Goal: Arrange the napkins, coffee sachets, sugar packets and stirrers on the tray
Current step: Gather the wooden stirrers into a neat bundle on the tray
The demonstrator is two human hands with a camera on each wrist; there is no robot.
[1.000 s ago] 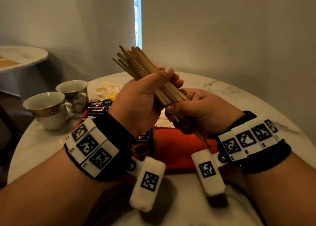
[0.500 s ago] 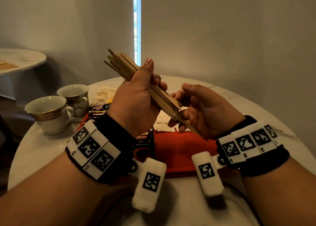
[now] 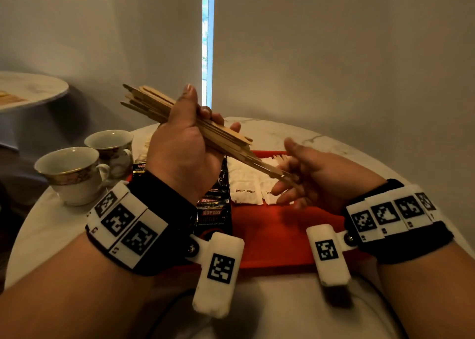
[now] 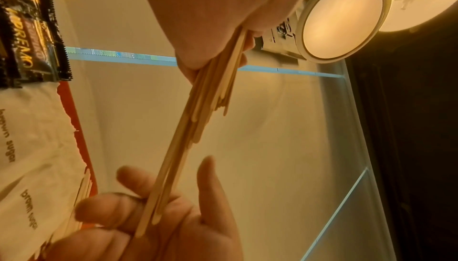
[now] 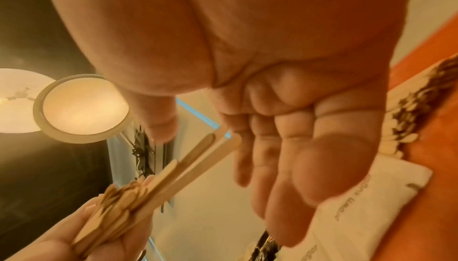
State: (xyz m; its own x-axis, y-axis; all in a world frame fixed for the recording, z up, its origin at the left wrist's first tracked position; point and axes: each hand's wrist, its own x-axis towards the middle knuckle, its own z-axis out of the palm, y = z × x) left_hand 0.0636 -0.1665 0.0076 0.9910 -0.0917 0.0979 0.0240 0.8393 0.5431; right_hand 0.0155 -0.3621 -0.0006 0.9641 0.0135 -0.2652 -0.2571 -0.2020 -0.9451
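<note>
White marble tabletop point(image 3: 321, 138) is filling the middle of the head view, backed by plain grey walls with a bright slit of window at top centre. I am holding a bundle of wooden stirrers point(image 3: 164, 108) in my left hand point(image 3: 180, 148), fingers and thumb curling round the sticks so they are slanting from the upper left of the frame down toward the centre, above the red tray point(image 3: 270, 225). A few of the sticks are sliding out longer than the rest, and their lower ends are resting against the spread, relaxed fingers of my right hand point(image 3: 316, 182), which is lying palm-up at centre right; in the right wrist view the thumb is standing apart from them, not pinching. On the tray, white brown sugar packets point(image 3: 245, 189) are lying in the middle, just right of the black coffee sachets point(image 3: 213, 207) that my left wrist is partly hiding. More stirrers point(image 5: 406, 108) are lying on the tray beyond the sugar, at the right edge of the right wrist view. Two patterned teacups point(image 3: 72, 174) are standing on the tabletop at centre left, just beside the tray's left end. Something pale and crumpled is lying behind the cups; I cannot tell whether it is the napkins.
</note>
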